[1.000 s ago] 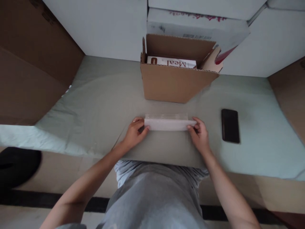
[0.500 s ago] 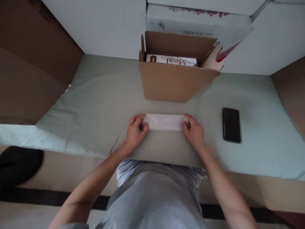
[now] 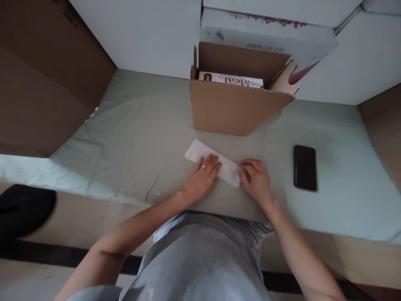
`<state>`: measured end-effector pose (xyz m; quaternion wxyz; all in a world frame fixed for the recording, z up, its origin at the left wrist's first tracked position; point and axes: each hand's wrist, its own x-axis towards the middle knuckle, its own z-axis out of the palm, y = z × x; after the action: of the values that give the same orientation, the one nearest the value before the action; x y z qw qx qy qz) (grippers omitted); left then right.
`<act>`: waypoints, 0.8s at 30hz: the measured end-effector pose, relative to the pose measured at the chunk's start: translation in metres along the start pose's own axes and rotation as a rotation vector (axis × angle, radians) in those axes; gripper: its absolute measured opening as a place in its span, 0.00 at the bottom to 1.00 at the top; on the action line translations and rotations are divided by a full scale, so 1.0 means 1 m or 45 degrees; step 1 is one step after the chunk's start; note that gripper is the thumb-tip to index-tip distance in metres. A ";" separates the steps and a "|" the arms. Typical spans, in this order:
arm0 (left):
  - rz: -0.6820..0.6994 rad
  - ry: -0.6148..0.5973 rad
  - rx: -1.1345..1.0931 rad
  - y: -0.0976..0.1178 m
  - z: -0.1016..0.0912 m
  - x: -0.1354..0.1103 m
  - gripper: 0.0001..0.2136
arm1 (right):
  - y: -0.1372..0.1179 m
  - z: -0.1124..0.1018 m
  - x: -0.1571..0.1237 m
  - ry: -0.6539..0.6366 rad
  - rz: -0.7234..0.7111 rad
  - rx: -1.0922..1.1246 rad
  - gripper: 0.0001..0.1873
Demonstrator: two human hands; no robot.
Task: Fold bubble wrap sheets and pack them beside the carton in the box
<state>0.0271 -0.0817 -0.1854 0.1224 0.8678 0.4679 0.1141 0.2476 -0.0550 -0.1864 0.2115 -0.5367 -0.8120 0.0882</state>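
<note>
A narrow white folded packet (image 3: 200,151) lies slanted on the grey-green sheet (image 3: 134,133) in front of me. My left hand (image 3: 202,177) rests flat on the middle of the packet, fingers stretched out, a ring on one finger. My right hand (image 3: 257,180) has its fingers curled at the packet's right end, pinching its corner. Just behind stands an open cardboard box (image 3: 234,108) holding a white carton printed "Meal" (image 3: 232,80).
A black phone (image 3: 305,167) lies to the right on the sheet. Big brown cartons stand at the left (image 3: 46,79) and far right (image 3: 384,121). White boxes (image 3: 269,33) are stacked behind the open box. A dark object (image 3: 21,211) sits on the floor at left.
The packet has turned from level to slanted, its right end nearer me. My left hand went from gripping its left end to lying flat on its middle. The right hand stays at the right end.
</note>
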 end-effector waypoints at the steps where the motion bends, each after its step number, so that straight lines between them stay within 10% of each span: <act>1: -0.001 -0.023 0.019 -0.001 0.001 0.000 0.22 | -0.003 -0.002 -0.005 -0.038 -0.028 0.068 0.09; 8: 0.205 -0.133 -0.096 -0.021 -0.006 -0.010 0.28 | -0.016 -0.010 -0.038 -0.285 -0.268 0.414 0.13; 15: 0.347 -0.200 -0.192 -0.037 -0.013 -0.011 0.23 | -0.018 0.000 -0.046 -0.224 -0.297 0.236 0.39; 24: 0.395 -0.192 -0.241 -0.035 -0.011 -0.015 0.33 | -0.032 0.005 -0.032 -0.210 -0.544 0.408 0.11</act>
<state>-0.0119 -0.0745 -0.1875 0.2189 0.9203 0.3052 0.1097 0.2292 -0.0971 -0.1871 0.2406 -0.3041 -0.8969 0.2125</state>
